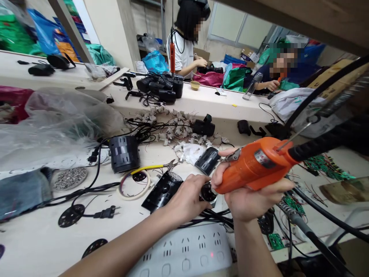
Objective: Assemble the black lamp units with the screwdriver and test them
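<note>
Fingers of a worker's right hand and left hand are both gripping, each on its own object, above a cream workbench. Near the worker's body, a white power strip is lying partly beneath the left forearm, probably for easy reach of its sockets. Orange and bulky, an electric screwdriver is hanging from a coil spring, an arrangement likely sparing the wrist its weight. The right fingers are curling around its body, one resting by the metal lever, presumably for control. Just beside the left hand, a black plastic housing is lying tilted on the bench. Left thumb and fingers are pinching a perforated black disc at its edge, apparently steadying it below the tool's nose; whether the hidden tip is touching it, the view is not telling. Farther left, a masking tape roll is sitting against yellow-handled cutting pliers, both seemingly within easy reach. Smallest of all, loose metal screws are filling a round dish, likely to stop them scattering.
</note>
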`<state>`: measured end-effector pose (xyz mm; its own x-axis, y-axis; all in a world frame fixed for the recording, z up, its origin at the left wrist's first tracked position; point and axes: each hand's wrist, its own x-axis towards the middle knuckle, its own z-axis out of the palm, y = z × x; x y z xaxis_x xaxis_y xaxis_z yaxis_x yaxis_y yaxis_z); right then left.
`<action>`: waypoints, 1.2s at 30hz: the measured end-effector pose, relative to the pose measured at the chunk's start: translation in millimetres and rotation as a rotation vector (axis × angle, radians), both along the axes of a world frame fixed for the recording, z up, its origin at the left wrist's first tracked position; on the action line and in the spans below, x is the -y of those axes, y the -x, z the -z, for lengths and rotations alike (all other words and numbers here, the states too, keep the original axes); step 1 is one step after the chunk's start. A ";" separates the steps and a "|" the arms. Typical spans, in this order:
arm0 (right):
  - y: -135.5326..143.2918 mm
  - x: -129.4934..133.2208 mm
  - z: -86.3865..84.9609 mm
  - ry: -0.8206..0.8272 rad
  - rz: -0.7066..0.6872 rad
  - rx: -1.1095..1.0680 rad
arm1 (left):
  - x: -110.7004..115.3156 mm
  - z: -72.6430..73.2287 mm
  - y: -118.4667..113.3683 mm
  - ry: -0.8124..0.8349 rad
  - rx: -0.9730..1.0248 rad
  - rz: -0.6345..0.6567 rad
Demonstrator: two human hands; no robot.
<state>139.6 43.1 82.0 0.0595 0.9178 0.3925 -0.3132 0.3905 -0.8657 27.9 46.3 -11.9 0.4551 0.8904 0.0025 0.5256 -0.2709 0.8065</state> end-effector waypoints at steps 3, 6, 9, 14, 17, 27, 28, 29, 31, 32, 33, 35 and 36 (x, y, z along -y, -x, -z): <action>-0.7 -1.3 -0.4 0.009 -0.031 0.025 | -2.7 1.9 -2.3 0.002 0.007 -0.019; -2.3 -2.1 -1.3 0.012 -0.049 0.035 | -3.3 1.6 -4.7 -0.012 0.007 -0.031; -3.1 -1.4 -2.0 0.013 -0.001 0.043 | -2.9 0.2 -6.9 -0.022 -0.002 -0.034; -3.6 1.7 -1.6 0.049 0.096 0.014 | -2.3 -0.2 -9.2 -0.033 -0.007 -0.046; -3.9 3.1 -2.3 0.043 0.062 0.007 | -1.4 1.1 -9.5 -0.046 -0.010 -0.052; -2.6 5.5 -1.1 -0.001 0.099 0.026 | 0.8 0.3 -10.6 -0.062 -0.019 -0.051; -2.9 5.5 -0.5 0.002 0.097 0.027 | 0.7 -0.4 -10.7 -0.061 -0.020 -0.051; -3.3 5.6 0.1 0.006 0.094 0.025 | 0.7 -1.1 -10.7 -0.059 -0.020 -0.052; -4.3 5.8 1.2 0.019 0.088 0.020 | 0.8 -2.3 -10.6 -0.054 -0.022 -0.051; -4.8 5.9 1.7 0.020 0.091 0.017 | 0.9 -2.7 -10.6 -0.052 -0.025 -0.049; -5.3 5.9 2.2 0.017 0.094 0.014 | 1.0 -2.8 -10.5 -0.050 -0.028 -0.048; -6.1 5.5 3.3 0.011 0.084 0.012 | 1.3 -2.3 -10.4 -0.052 -0.034 -0.047; -6.4 5.0 4.1 0.011 0.069 0.008 | 1.5 -1.7 -10.3 -0.056 -0.036 -0.048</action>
<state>146.0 38.0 77.9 0.1196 0.9159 0.3832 -0.2789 0.4015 -0.8724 38.2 44.8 -10.2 0.4127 0.9101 0.0380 0.5671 -0.2893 0.7712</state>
